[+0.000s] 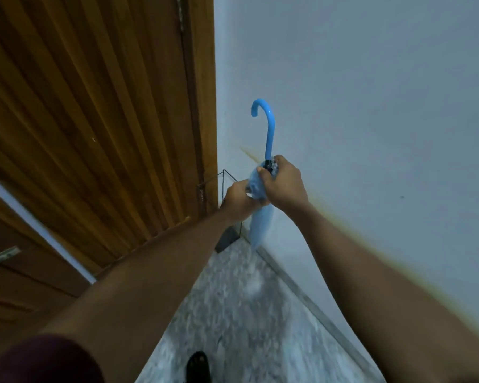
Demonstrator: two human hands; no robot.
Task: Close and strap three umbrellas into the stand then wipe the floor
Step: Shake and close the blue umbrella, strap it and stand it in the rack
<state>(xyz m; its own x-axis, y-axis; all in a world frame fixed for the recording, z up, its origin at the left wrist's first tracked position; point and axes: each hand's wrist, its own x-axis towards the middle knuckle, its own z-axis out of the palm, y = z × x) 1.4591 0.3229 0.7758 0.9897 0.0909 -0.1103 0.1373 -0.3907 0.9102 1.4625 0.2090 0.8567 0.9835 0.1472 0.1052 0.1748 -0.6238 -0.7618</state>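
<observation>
The umbrella (259, 222) has pale sky-blue fabric, a brighter blue hooked handle (268, 125) and a black collar where handle meets canopy. The door (100, 106) is warm brown wood with ribbed vertical grain, the wall (371, 92) plain bluish white, and the floor (246, 313) speckled grey and white. The stand (227, 186) is thin black wire, the sleeve (39, 360) dark maroon, and the sandal (198, 367) black.

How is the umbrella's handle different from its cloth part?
The handle is hard, smooth and bright blue, with a hook curling over at the top; the cloth part is paler blue, soft and bunched. The handle points up, bare; the cloth hangs down toward the floor. The right hand and left hand grip the cloth, not the handle. Both belong to one closed umbrella.
</observation>
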